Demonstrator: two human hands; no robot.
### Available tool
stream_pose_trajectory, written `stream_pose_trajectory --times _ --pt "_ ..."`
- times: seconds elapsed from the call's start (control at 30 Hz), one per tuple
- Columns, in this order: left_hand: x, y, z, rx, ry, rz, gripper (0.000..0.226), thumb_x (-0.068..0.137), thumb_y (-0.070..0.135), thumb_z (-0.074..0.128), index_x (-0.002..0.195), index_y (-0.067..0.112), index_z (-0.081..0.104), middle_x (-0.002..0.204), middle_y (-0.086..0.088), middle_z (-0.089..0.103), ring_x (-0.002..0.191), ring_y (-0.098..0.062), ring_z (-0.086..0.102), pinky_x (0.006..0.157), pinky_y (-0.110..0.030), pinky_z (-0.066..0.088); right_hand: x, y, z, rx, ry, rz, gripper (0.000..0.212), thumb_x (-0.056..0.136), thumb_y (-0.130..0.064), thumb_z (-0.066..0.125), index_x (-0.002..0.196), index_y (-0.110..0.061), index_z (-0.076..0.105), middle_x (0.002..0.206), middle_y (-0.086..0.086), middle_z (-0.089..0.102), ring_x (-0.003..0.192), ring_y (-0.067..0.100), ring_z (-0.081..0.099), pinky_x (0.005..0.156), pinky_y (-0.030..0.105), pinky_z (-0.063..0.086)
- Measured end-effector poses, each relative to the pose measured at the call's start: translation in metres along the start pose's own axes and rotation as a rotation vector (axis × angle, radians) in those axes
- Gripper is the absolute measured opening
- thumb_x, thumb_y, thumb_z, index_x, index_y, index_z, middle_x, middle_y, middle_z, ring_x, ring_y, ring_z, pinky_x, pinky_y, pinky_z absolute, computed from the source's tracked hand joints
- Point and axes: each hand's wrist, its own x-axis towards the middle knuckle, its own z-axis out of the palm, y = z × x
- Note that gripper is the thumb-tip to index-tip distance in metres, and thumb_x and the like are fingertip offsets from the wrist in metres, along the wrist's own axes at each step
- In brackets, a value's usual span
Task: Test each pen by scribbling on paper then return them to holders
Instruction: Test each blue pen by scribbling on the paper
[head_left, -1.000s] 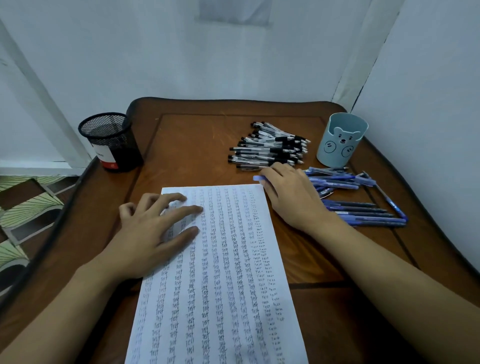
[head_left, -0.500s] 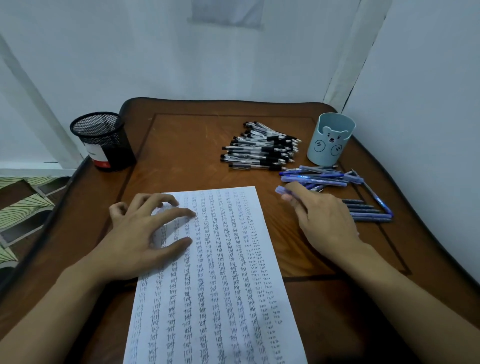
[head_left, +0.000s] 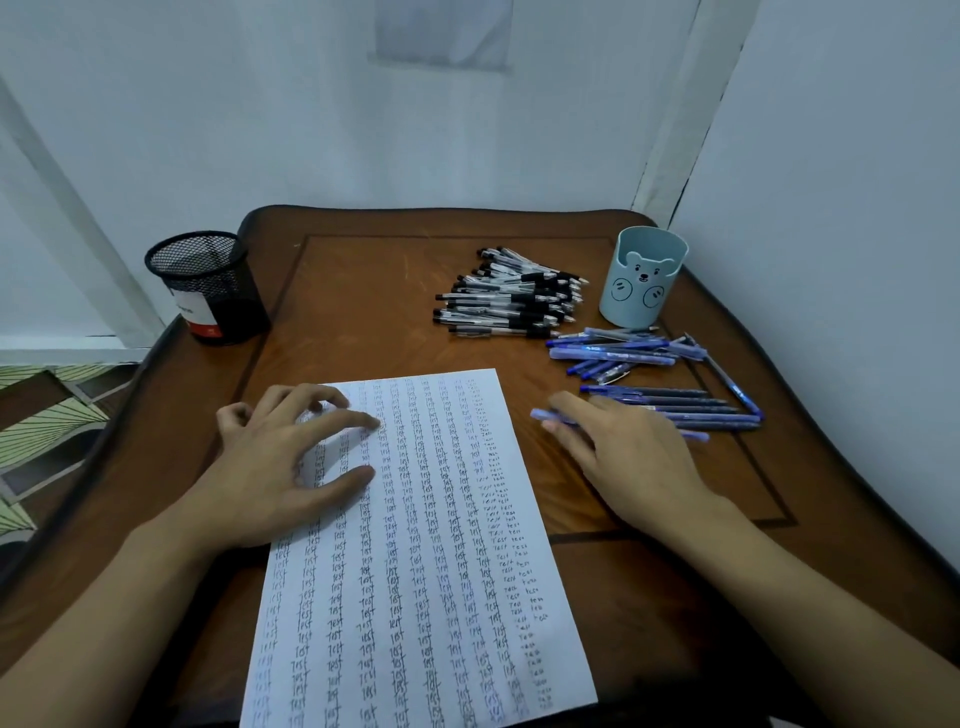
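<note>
A white sheet of paper (head_left: 431, 545) covered in columns of scribbled "test" lies on the brown table (head_left: 363, 312). My left hand (head_left: 275, 467) presses on the sheet's upper left corner with spread fingertips. My right hand (head_left: 634, 457) is just right of the sheet, palm down, holding a blue pen (head_left: 537, 414). One end of the pen shows past my fingertips; my thumb is hidden. A heap of black pens (head_left: 509, 301) and loose blue pens (head_left: 623, 353) lie at the back right. A light blue bear holder (head_left: 641, 278) stands behind them, and a black mesh holder (head_left: 208, 286) stands at the back left.
More blue pens (head_left: 691, 408) lie in a row right behind my right hand. White walls close in on the table at the back and on the right. The table's left edge drops to a patterned floor (head_left: 47, 426).
My right hand has drawn back from the pen piles toward me with the blue pen, ending beside the paper's right edge. My left hand has stayed on the sheet.
</note>
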Motion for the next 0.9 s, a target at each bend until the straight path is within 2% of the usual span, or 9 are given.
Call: stream_pose_trajectory --times 0.17,0.3,0.4,0.5,0.57,0.63,0.7,0.8,0.9 --pt "0.0 0.001 0.0 -0.001 0.01 -0.007 0.054 0.081 0.086 0.039 0.127 0.061 0.053 0.131 0.029 0.038 0.131 -0.001 0.029 0.101 -0.043 0.013 0.001 -0.002 -0.003 -0.124 -0.083 -0.008 0.042 0.096 -0.07 0.032 0.105 -0.034 0.051 0.078 -0.005 0.061 0.075 0.019 0.061 0.057 0.034 0.034" --pt "0.0 0.0 0.001 0.0 0.011 -0.01 0.054 0.081 0.086 0.039 0.126 0.061 0.052 0.13 0.03 0.038 0.13 -0.001 0.031 0.101 -0.046 0.016 0.004 0.0 -0.009 -0.149 -0.142 0.042 0.049 0.089 -0.079 0.028 0.1 -0.035 0.046 0.092 -0.007 0.063 0.087 0.017 0.061 0.068 0.035 0.043" --pt "0.0 0.0 0.001 0.0 0.01 -0.012 0.055 0.081 0.087 0.038 0.127 0.06 0.052 0.13 0.03 0.038 0.128 -0.001 0.032 0.101 -0.047 0.017 0.003 0.0 -0.017 -0.148 -0.201 0.104 0.059 0.088 -0.082 0.029 0.113 -0.034 0.05 0.108 -0.007 0.063 0.1 0.016 0.06 0.079 0.035 0.046" --pt "0.0 0.0 0.001 0.002 0.001 -0.012 0.056 0.081 0.087 0.038 0.128 0.06 0.052 0.13 0.03 0.037 0.128 0.0 0.032 0.101 -0.047 0.017 -0.002 0.002 -0.024 -0.069 -0.191 0.161 0.054 0.099 -0.068 0.032 0.133 -0.03 0.052 0.124 -0.005 0.061 0.113 0.017 0.058 0.091 0.037 0.049" --pt "0.0 0.0 0.001 0.0 0.0 -0.016 0.056 0.081 0.087 0.039 0.128 0.06 0.052 0.13 0.03 0.037 0.129 0.0 0.031 0.102 -0.047 0.016 -0.005 0.006 -0.026 0.061 -0.143 0.169 0.041 0.105 -0.048 0.039 0.137 -0.027 0.052 0.126 -0.004 0.06 0.117 0.016 0.056 0.095 0.034 0.048" --pt "0.0 0.001 0.0 -0.004 -0.002 -0.016 0.056 0.081 0.087 0.038 0.128 0.061 0.052 0.13 0.031 0.037 0.129 0.001 0.03 0.103 -0.046 0.014 -0.007 0.008 -0.027 0.233 -0.099 0.161 0.037 0.106 -0.028 0.044 0.142 -0.022 0.053 0.128 -0.004 0.058 0.12 0.013 0.053 0.099 0.029 0.044" --pt "0.0 0.002 0.0 -0.005 -0.001 -0.014 0.056 0.081 0.087 0.038 0.128 0.06 0.052 0.13 0.031 0.037 0.128 0.003 0.029 0.103 -0.045 0.014 -0.006 0.006 -0.028 0.333 -0.037 0.099 0.04 0.105 -0.014 0.047 0.144 -0.019 0.054 0.121 -0.006 0.06 0.111 0.006 0.054 0.099 0.023 0.045" --pt "0.0 0.002 -0.002 -0.009 -0.011 -0.017 0.057 0.081 0.088 0.037 0.129 0.061 0.051 0.133 0.033 0.035 0.13 0.004 0.029 0.102 -0.045 0.014 0.0 0.0 -0.026 0.476 0.043 0.053 0.047 0.105 -0.012 0.049 0.148 -0.03 0.047 0.104 -0.012 0.063 0.089 0.001 0.059 0.08 0.013 0.048" --pt "-0.001 0.002 -0.002 -0.015 -0.019 -0.021 0.057 0.081 0.088 0.037 0.13 0.062 0.049 0.138 0.035 0.033 0.135 0.005 0.025 0.102 -0.042 0.012 0.013 -0.012 -0.034 0.83 0.07 0.169 0.042 0.105 -0.014 0.049 0.138 -0.04 0.048 0.098 -0.006 0.065 0.07 0.015 0.065 0.066 0.025 0.059"
